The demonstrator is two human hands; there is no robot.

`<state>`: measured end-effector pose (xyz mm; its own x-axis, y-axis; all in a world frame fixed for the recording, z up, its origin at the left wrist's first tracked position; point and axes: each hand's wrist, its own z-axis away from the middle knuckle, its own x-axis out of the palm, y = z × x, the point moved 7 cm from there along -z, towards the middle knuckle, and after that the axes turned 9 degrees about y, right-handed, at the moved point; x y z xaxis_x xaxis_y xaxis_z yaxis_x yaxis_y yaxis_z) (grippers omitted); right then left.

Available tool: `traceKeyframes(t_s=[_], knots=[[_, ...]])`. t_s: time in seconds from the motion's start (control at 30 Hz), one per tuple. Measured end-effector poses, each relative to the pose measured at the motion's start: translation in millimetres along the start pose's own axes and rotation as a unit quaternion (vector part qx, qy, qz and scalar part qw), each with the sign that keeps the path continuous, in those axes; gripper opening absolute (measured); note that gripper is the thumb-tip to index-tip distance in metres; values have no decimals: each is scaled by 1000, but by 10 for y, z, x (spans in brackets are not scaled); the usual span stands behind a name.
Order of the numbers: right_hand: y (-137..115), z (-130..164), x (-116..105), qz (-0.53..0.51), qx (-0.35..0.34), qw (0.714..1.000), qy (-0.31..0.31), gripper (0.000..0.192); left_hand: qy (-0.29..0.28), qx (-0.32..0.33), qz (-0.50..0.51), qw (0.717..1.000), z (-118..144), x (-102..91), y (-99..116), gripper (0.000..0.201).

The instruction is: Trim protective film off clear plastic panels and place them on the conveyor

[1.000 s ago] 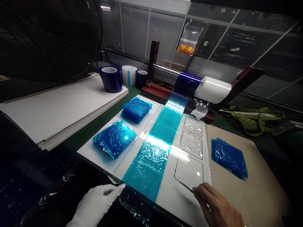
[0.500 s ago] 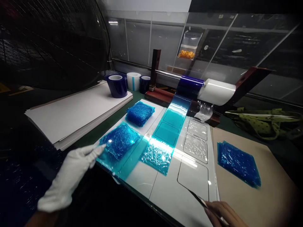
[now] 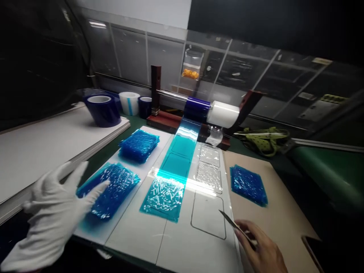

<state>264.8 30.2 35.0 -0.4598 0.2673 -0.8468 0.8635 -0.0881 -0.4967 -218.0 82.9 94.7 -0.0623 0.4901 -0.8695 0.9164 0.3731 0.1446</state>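
Observation:
My left hand (image 3: 54, 212), in a white glove, is open with its fingers spread. Thumb and fingers reach over the left edge of the nearer stack of blue film pieces (image 3: 113, 189); I cannot tell whether they touch it. My bare right hand (image 3: 260, 244) is closed around a thin pointed knife (image 3: 231, 223), its tip above an outlined rectangle on the white board (image 3: 182, 246). Left of that outline, a blue film strip (image 3: 179, 161) runs down from a blue film roll (image 3: 197, 108) onto the board, its wrinkled end lying flat.
Another blue stack (image 3: 139, 146) lies farther back, and a third stack (image 3: 247, 184) sits on brown board at right. A white roll (image 3: 224, 113) shares the wooden stand's rod. Spare rolls (image 3: 104, 112) stand at left beside white sheets (image 3: 51, 140). A green patterned bag (image 3: 261, 140) lies back right.
My left hand has let go of a blue film sheet's edge and spread its fingers; the sheet no longer extends right of the nearer stack. My view has swung right, with the knife still held.

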Motion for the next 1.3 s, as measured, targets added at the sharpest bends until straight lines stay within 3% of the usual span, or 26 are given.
traceKeyframes(t_s=[0.07, 0.13, 0.2, 0.27, 0.37, 0.47, 0.63, 0.8, 0.9, 1.0, 1.13, 1.23, 1.3], knots=[[58, -186, -33, 32, 37, 999, 16, 31, 25, 148, 96, 984, 138, 58, 602, 77], [101, -368, -19, 55, 54, 997, 19, 29, 28, 295, 214, 931, 373, 129, 1295, 65], [156, -524, 14, 66, 63, 996, 15, 26, -16, 363, 275, 890, 572, 297, 1923, 67], [223, -639, 35, 70, 72, 995, 16, 24, -105, 415, 311, 849, 740, 524, 2506, 77], [288, -751, 79, 63, 78, 995, 10, 20, -147, 456, 325, 815, 827, 754, 3116, 84], [284, -845, 143, 38, 78, 996, 0, 19, -166, 475, 323, 802, 822, 896, 3408, 78], [263, -1002, 239, -40, 76, 996, -20, 19, -167, 485, 306, 802, 772, 981, 3504, 77], [350, -993, 197, -100, 82, 991, -25, 24, -128, 493, 260, 820, 718, 1041, 3614, 19], [442, -859, 63, -98, 86, 991, 2, 24, -106, 508, 249, 818, 775, 959, 3603, 17], [580, -653, -110, -80, 98, 991, 44, 22, -77, 530, 257, 804, 928, 708, 3403, 38], [757, -360, -290, -57, 117, 987, 93, 26, -7, 542, 269, 796, 1201, 310, 2951, 69], [770, -179, -354, -51, 108, 987, 112, 28, 93, 557, 287, 774, 1576, 120, 2594, 67], [713, -76, -365, -46, 91, 988, 117, 27, 131, 568, 297, 757, 1937, 127, 2366, 60]])
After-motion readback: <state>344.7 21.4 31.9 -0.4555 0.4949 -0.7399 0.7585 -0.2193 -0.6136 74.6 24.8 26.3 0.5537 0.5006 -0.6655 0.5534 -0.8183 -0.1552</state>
